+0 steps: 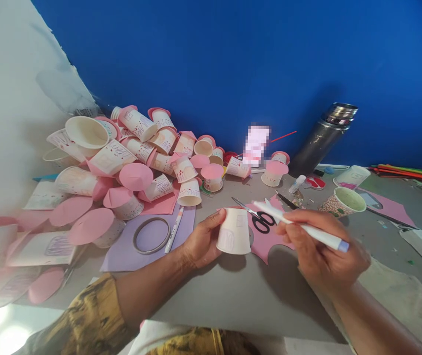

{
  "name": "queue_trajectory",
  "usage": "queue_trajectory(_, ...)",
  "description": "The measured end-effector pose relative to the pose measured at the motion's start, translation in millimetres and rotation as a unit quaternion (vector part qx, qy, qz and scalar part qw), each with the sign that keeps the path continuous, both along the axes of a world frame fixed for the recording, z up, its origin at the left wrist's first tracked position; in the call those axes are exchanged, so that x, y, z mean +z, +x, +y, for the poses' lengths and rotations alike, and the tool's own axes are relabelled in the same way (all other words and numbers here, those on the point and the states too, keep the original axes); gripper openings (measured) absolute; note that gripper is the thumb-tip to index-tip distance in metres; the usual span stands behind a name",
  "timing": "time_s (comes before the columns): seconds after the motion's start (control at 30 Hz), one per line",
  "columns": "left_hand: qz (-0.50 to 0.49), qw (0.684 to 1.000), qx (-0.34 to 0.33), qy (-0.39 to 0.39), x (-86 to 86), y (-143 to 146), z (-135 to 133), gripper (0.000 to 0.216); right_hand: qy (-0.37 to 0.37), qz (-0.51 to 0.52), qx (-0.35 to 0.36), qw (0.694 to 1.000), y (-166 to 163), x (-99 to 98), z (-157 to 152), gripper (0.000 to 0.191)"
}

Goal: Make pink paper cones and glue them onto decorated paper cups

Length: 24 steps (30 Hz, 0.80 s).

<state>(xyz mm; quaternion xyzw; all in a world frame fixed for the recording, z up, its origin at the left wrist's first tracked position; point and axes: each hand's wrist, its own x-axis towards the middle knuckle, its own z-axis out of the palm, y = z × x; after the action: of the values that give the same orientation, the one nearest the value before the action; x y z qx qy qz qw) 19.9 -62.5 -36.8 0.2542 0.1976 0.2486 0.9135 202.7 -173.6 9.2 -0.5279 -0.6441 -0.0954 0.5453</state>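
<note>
My left hand (205, 239) grips a white paper cup (235, 231) from its left side. The cup is upside down, wide rim lowest, with faint purple drawings on its wall. In my right hand (325, 246) is a white marker pen (314, 231) with a pale purple end; its other end points left towards the cup, apart from it. Behind the cup lie scissors with black handles (263, 223) on a cut pink paper sheet (266, 244). To the left, another marker (174, 229) and a roll of tape (152, 235) rest on purple paper (122, 254).
Decorated paper cups with pink paper tops (134, 176) are heaped at the left. A dark flask (320, 140) leans at the back against the blue wall (203, 64). Patterned cup (342, 203), glue stick (297, 183) and pale cloth (396, 296) are at the right.
</note>
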Motion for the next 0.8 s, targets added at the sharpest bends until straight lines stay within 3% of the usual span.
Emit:
queue_trajectory(0.1, 0.012, 0.999, 0.046, 0.006, 1.4, 1, 1, 0.040, -0.030, 0.001, 0.004, 1.000, 1, -1.4, 7, 0.019)
queue_trajectory(0.23, 0.013, 0.994, 0.106, 0.008, 5.2, 2, 5, 0.035, -0.091, -0.087, 0.027, 0.992, 2, -2.9, 17, 0.016)
queue_trajectory(0.33, 0.013, 0.991, 0.134, -0.003, 7.8, 2, 7, 0.031, -0.147, -0.130, 0.042, 0.980, 3, -8.0, 21, 0.025)
queue_trajectory(0.43, 0.009, 0.990, 0.141, -0.005, 8.4, 2, 8, 0.032, -0.157, -0.151, 0.026, 0.976, 4, -15.7, 24, 0.021)
queue_trajectory(0.53, 0.010, 0.993, 0.115, 0.020, 7.7, 0, 5, 0.034, -0.113, -0.123, 0.006, 0.986, 8, -20.5, 28, 0.012)
queue_trajectory(0.67, 0.015, 0.994, 0.016, 0.109, 10.1, -4, -1, 0.037, -0.082, -0.080, -0.020, 0.993, 22, -16.8, 33, 0.015)
queue_trajectory(0.8, 0.016, 0.986, -0.056, 0.157, 12.9, -5, -1, 0.047, -0.082, -0.077, 0.054, 0.992, 37, -10.9, 38, 0.018)
